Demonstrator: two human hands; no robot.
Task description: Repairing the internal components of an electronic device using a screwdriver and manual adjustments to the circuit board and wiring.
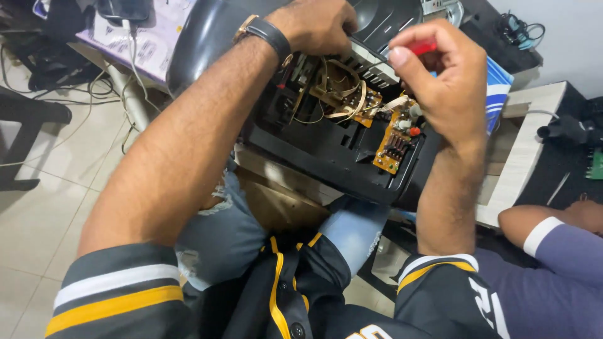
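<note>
1. A person sits with an opened black appliance casing [326, 147] propped on their lap and against the near edge of a wooden worktop [521, 144].
2. The left hand [317, 25], with a dark watch strap [271, 34] on its wrist, has its grip closed on the far top rim of the casing, steadying it.
3. The right hand [440, 75] has its grip closed around the red handle of a screwdriver [422, 47]; its shaft is hidden behind the fingers, so the tip cannot be seen.
4. Just below that hand sit two orange circuit boards [392, 144], joined by tan ribbon cables [348, 94], inside the open casing.
5. The step in hand looks like work on a board fastening; the next move likely calls for a firm hold on the casing and a straight turn.
6. Another person's arm [553, 232] in a purple sleeve rests at the right.
</note>
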